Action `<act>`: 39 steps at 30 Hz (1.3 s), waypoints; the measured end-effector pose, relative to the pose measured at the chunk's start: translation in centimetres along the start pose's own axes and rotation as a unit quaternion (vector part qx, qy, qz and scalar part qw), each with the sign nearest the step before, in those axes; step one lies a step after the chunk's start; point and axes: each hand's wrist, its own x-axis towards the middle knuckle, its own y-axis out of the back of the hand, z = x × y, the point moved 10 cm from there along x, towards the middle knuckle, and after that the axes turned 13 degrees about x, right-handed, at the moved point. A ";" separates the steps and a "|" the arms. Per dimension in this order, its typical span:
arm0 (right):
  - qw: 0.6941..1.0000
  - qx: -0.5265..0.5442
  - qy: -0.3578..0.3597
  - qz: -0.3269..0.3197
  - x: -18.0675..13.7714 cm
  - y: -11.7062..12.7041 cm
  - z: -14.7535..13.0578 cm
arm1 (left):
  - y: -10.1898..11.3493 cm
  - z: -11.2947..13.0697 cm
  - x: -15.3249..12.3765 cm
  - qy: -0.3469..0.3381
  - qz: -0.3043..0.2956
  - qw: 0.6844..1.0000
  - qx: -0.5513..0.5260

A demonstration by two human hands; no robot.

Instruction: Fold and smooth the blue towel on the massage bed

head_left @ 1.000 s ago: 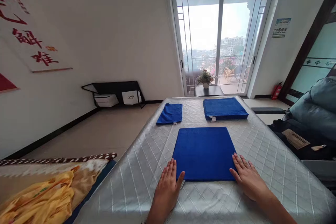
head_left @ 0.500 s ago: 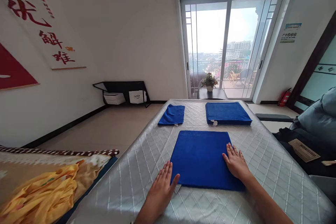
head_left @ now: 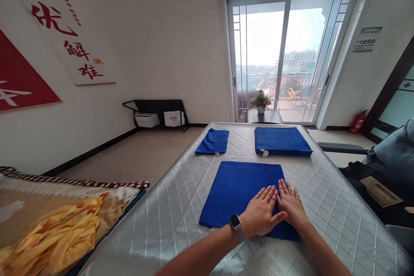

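Where contact is made: your left hand [head_left: 260, 215] and your right hand [head_left: 292, 208] both rest on the right-hand part of the front blue cloth [head_left: 229, 194].
Left hand: palm down and flat, fingers straight and close together, thumb spread wide towards the right hand.
Right hand: palm down and flat, fingers straight and slightly fanned, placed along the right edge of the front blue cloth.
Hand spacing: narrow; your hands lie side by side, the left thumb overlapping the right hand in view. You cannot tell from this angle whether they touch.
Left wrist: fitted with a watch [head_left: 235, 221], dark face upward.
Front blue cloth: laid flat on the silver quilted cover [head_left: 174, 200], nearest you; its left part is exposed, and its near edge runs beneath your left wrist.
Rear left: a small blue cloth [head_left: 213, 141], slightly rumpled, with a pale tag [head_left: 217, 154] at its near edge.
Rear right: a stack of blue cloths [head_left: 281, 140], edges roughly aligned, with a white tag [head_left: 265, 153] at the near left.
Your left side: a yellow cloth [head_left: 71, 228], crumpled on patterned bedding [head_left: 19, 189].
Your right side: a brown card [head_left: 381, 191], lying on dark fabric [head_left: 351, 174].
Far end: a potted plant [head_left: 261, 101], upright on a dark seat [head_left: 263, 117], before the sliding glass door [head_left: 282, 51].
Far right: a red fire extinguisher [head_left: 358, 122], standing near the wall.
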 end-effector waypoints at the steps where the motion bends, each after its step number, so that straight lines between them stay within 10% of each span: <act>1: 1.000 -0.005 0.003 -0.004 -0.1 0.0 -0.1 | -0.4 -0.2 0.7 0.008 -0.001 1.000 -0.002; 10: 0.999 0.037 -0.037 0.010 0.3 0.2 0.2 | -3.2 -5.8 0.0 0.089 -0.019 0.996 0.020; 23: 0.998 0.046 -0.034 0.028 0.5 -0.4 0.8 | -3.1 -22.4 -7.3 0.285 0.001 0.954 0.093; 39: 0.999 0.012 -0.040 0.008 0.6 -0.4 1.0 | -3.1 -23.4 -8.0 0.298 0.051 0.949 0.091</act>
